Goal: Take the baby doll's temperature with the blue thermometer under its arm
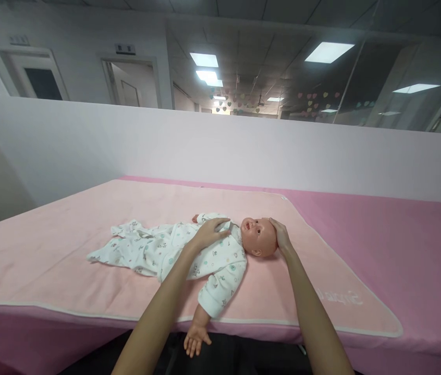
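Observation:
A baby doll (257, 237) in a white patterned sleepsuit (158, 250) lies on its back on a light pink blanket (87, 229), head to the right. My left hand (208, 233) rests flat on the doll's chest, fingers stretched out. My right hand (280, 234) cups the top of the doll's head, fingers curved against it. One of the doll's arms (200, 328) hangs over the near edge of the bed.
The blanket covers a darker pink mattress (400, 245) that runs to the right. A white partition wall (220, 151) stands behind the bed, with glass and ceiling lights above it. Doors show at the far left.

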Demonstrator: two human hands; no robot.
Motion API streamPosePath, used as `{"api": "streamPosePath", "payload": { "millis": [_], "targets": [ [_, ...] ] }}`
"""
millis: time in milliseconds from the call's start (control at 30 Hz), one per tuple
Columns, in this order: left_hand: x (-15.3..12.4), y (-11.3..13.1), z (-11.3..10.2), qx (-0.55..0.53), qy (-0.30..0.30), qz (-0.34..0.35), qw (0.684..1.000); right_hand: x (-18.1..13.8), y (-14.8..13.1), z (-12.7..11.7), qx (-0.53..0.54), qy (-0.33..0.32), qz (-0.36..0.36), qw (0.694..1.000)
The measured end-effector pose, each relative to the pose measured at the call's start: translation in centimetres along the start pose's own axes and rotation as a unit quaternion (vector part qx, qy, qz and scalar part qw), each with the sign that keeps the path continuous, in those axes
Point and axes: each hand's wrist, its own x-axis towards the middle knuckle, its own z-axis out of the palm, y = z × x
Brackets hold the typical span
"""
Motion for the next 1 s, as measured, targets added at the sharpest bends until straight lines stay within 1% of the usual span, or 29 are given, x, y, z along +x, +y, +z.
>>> {"api": "streamPosePath", "payload": {
  "millis": [100, 200, 267, 300, 333, 367, 433, 467, 500, 567, 600, 633, 667, 700, 733, 767, 800, 867, 933, 967, 1000],
  "targets": [
    [0.5, -1.0, 0.3, -0.017, 0.070, -0.021, 0.997, 0.5, 0.5, -0.3, -0.026, 0.040, -0.043, 0.998],
    [1.0, -2.1, 0.4, -0.054, 0.137, -0.077, 0.986, 0.2, 0.5, -0.4, -0.066, 0.111, -0.133, 0.983],
    [1.2, -2.6, 0.4, -0.087, 0.159, -0.103, 0.978, -0.4, 0.2, -0.1, -0.130, 0.165, -0.212, 0.954],
    [1.2, -2.8, 0.4, -0.099, 0.162, -0.106, 0.976, -0.9, -0.1, 0.3, -0.175, 0.179, -0.250, 0.935],
    [1.3, -3.0, 0.4, -0.109, 0.162, -0.106, 0.975, -1.4, -0.3, 1.0, -0.223, 0.177, -0.285, 0.915],
    [1.3, -3.1, 0.5, -0.115, 0.161, -0.103, 0.975, -1.8, -0.7, 1.8, -0.274, 0.157, -0.314, 0.895],
    [1.4, -3.3, 0.6, -0.123, 0.162, -0.093, 0.975, -2.7, -1.2, 4.2, -0.382, 0.071, -0.356, 0.850],
    [1.5, -3.4, 0.7, -0.125, 0.163, -0.090, 0.975, -2.9, -1.4, 5.6, -0.442, 0.017, -0.368, 0.818],
    [1.5, -3.5, 0.7, -0.126, 0.163, -0.088, 0.974, -3.0, -1.6, 7.0, -0.501, -0.024, -0.376, 0.779],
    [1.6, -3.6, 0.9, -0.134, 0.162, -0.090, 0.974, -2.8, -1.5, 9.9, -0.600, -0.055, -0.366, 0.709],
    [1.6, -3.6, 0.9, -0.138, 0.160, -0.089, 0.973, -2.6, -1.3, 11.0, -0.638, -0.063, -0.353, 0.681],
    [1.6, -3.6, 1.0, -0.143, 0.160, -0.085, 0.973, -2.4, -1.1, 11.9, -0.668, -0.068, -0.340, 0.659],
    [1.6, -3.5, 1.0, -0.149, 0.159, -0.080, 0.973, -2.2, -1.0, 12.5, -0.687, -0.071, -0.329, 0.643],
    [1.5, -3.5, 1.0, -0.154, 0.159, -0.072, 0.973, -2.1, -1.0, 12.8, -0.696, -0.071, -0.323, 0.637],
    [1.5, -3.4, 1.0, -0.157, 0.160, -0.067, 0.972, -2.3, -1.1, 12.7, -0.694, -0.062, -0.322, 0.641],
    [1.5, -3.4, 1.0, -0.158, 0.164, -0.066, 0.972, -2.5, -1.4, 12.3, -0.681, -0.043, -0.322, 0.656],
    [1.5, -3.3, 1.0, -0.157, 0.171, -0.068, 0.970, -3.0, -1.9, 11.7, -0.656, -0.011, -0.321, 0.683],
    [1.5, -3.2, 0.9, -0.154, 0.191, -0.077, 0.966, -4.4, -3.3, 9.9, -0.574, 0.079, -0.304, 0.756],
    [1.5, -3.0, 0.8, -0.154, 0.208, -0.079, 0.963, -6.0, -5.2, 8.1, -0.450, 0.156, -0.264, 0.839],
    [1.5, -3.0, 0.7, -0.154, 0.207, -0.079, 0.963, -6.8, -6.1, 7.3, -0.380, 0.175, -0.241, 0.876],
    [1.5, -2.9, 0.7, -0.154, 0.204, -0.076, 0.964, -7.5, -7.1, 6.7, -0.312, 0.180, -0.219, 0.907]
  ]
}}
